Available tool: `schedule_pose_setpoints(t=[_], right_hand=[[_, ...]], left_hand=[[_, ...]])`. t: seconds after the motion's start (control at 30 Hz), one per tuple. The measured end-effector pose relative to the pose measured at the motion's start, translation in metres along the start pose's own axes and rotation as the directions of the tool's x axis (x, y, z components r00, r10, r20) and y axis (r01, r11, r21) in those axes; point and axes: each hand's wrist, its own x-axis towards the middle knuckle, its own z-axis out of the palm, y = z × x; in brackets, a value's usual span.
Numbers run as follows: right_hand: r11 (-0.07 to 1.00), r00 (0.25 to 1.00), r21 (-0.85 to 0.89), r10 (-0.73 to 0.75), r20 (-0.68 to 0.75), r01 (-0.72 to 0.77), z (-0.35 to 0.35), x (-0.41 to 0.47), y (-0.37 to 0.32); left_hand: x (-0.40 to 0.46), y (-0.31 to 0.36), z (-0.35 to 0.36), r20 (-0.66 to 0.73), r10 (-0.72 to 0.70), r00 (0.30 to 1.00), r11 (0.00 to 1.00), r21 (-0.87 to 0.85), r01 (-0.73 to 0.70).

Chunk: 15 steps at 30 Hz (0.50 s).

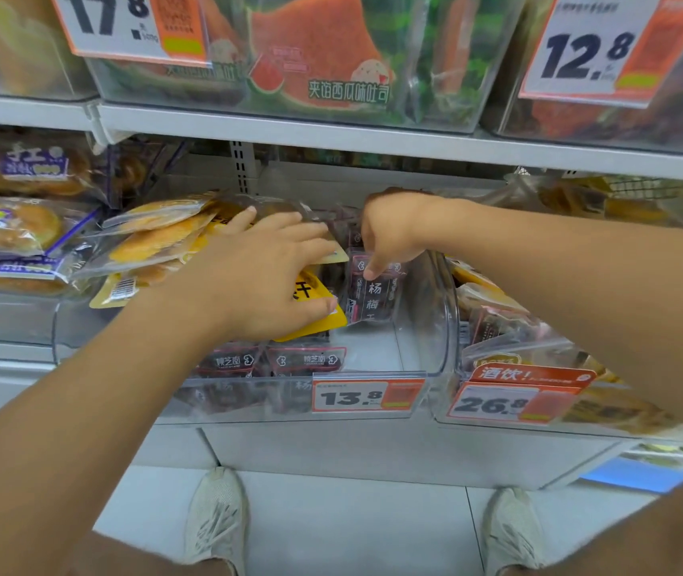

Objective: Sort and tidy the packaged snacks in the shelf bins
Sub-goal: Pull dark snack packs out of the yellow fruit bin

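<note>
On the middle shelf, the clear bin [435,301] priced 13.8 is only part tidied: dark plum packets [310,361] stand in a row at its 6 o'clock edge, bare floor shows at 3 o'clock, and yellow packets [157,243] lie heaped loose at 9 o'clock. By my judgement most sorting remains. The left hand [265,280], fingers spread nearly flat, presses on a yellow packet [310,293] with the thumb under its edge. The right hand [394,232], curled, pinches an upright dark packet [375,297] at the bin's centre; glossy, uncrushed
</note>
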Motion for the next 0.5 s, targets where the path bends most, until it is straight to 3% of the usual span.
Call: schedule_pose_setpoints(t=[0.1,0.27,0.5], right_hand=[[1.0,0.999,-0.001,0.011,0.044,-0.011,-0.002,0.001,-0.004],[0.997,0.999,-0.073,0.03,0.028,-0.028,-0.004,0.003,-0.012],[1.0,0.984,0.031,0.002,-0.177,0.003,-0.003,-0.012,0.002]], left_hand=[[0.003,-0.001,0.004,0.112,-0.017,0.994,0.999,0.032,0.013],[0.003,-0.006,0.003,0.063,-0.034,0.997,0.997,0.066,0.029],[-0.001,-0.006,0.002,-0.054,0.016,0.998,0.999,-0.03,-0.017]])
